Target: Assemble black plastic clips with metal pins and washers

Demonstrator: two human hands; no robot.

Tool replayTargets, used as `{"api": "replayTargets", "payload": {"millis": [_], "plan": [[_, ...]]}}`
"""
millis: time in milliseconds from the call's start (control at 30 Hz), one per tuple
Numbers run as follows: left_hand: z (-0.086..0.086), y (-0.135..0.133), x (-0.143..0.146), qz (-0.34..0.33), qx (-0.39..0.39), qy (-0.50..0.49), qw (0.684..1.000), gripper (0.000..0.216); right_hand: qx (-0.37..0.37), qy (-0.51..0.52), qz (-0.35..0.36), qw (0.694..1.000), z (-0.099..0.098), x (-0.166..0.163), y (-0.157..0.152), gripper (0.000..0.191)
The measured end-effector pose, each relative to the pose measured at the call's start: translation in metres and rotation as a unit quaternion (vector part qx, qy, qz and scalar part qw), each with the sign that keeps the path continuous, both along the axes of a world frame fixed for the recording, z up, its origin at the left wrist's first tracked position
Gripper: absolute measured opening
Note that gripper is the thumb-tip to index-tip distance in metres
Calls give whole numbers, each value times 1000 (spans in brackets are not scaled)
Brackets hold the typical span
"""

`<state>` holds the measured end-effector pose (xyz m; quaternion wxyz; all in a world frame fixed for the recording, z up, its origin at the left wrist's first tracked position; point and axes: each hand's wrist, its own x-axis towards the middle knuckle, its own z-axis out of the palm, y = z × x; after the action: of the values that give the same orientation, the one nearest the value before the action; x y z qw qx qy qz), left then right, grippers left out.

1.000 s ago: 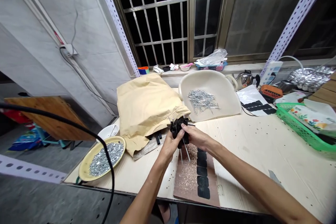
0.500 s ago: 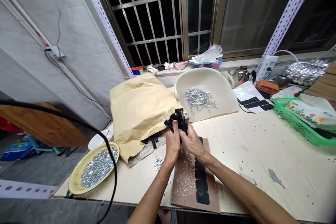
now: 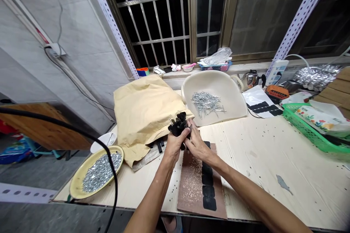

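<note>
Both hands meet around a bunch of black plastic parts [image 3: 178, 124] above the middle of the table. My left hand [image 3: 175, 143] is closed round the bunch from below, thumb across the front. My right hand [image 3: 197, 142] is closed against its right side; some of its fingers are hidden behind the parts. The exact kind of the parts cannot be made out. Below the hands lies a brown board [image 3: 191, 200] sprinkled with pale crumbs, with a row of black square pads [image 3: 209, 191] along its right side. A yellow paper sack [image 3: 144, 109] lies just behind and left.
A yellow bowl of small metal washers [image 3: 101, 171] stands at the left edge beside a white bowl [image 3: 104, 142]. Behind is a cream basin [image 3: 232, 98] holding long nails or screws [image 3: 206, 102]. At right sit a green basket [image 3: 308, 127] and an orange device [image 3: 276, 91]. A black cable [image 3: 116, 182] hangs at left.
The black bunch has shifted slightly left and tilted. My left hand has turned beneath it, its thumb now pointing right, and my right hand has moved a little left along its side.
</note>
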<state>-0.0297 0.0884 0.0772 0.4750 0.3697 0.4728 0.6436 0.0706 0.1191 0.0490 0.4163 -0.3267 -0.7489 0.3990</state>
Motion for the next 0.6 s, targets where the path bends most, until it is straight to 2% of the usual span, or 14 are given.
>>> {"api": "replayTargets", "payload": {"millis": [100,167,300,400,467,600], "plan": [[0,-5,-2,-43,13,-30,999,51,-121,100,81,984,7,1,1,57],[-3,-7,-1,-52,0,-29,998,48,-187,148,84,968,10,1,1,55],[-10,-4,-2,33,-2,26,999,46,-251,187,65,948,6,-1,3,55],[-12,-3,0,50,-17,77,996,45,-304,237,94,918,5,-3,2,57],[-8,-4,4,41,-21,37,998,47,-266,235,86,931,7,-3,-2,58],[6,-10,12,-14,-3,-71,997,54,-92,122,0,988,14,5,-12,60]]}}
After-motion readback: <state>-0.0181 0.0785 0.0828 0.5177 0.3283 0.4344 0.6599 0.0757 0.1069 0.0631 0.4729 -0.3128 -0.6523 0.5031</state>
